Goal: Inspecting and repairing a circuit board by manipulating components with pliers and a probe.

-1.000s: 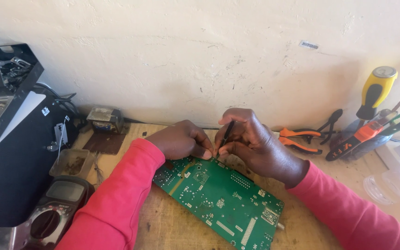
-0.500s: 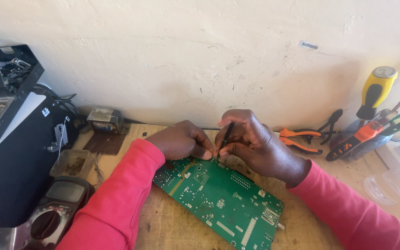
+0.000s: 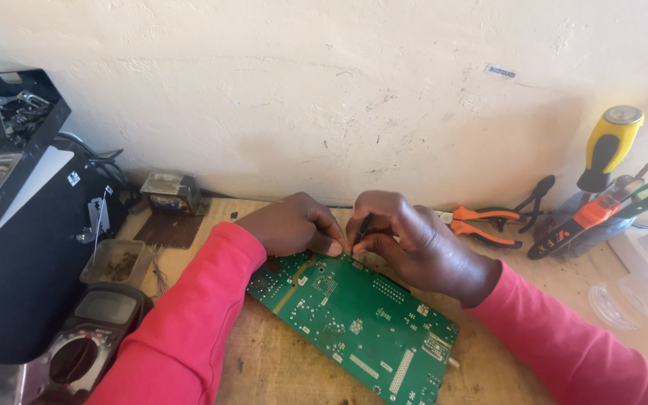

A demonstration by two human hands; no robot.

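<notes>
Fig.: Your right hand (image 3: pixel 414 244) pinches a thin dark tool (image 3: pixel 362 226), tip at the far edge of the green circuit board (image 3: pixel 354 322). Left hand (image 3: pixel 294 225), fingers pressed together, pins that edge to the wooden table (image 3: pixel 279 367). Risk, approx.: the tip may skid w/ side force and scratch traces; the board overhangs near the multimeter (image 3: pixel 76 352) and may pivot.

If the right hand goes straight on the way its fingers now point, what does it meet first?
Likely the left hand: the right hand points left along the far edge of the green circuit board, its fingertips nearly touching the left fingers. Depth between them is unclear.
</notes>
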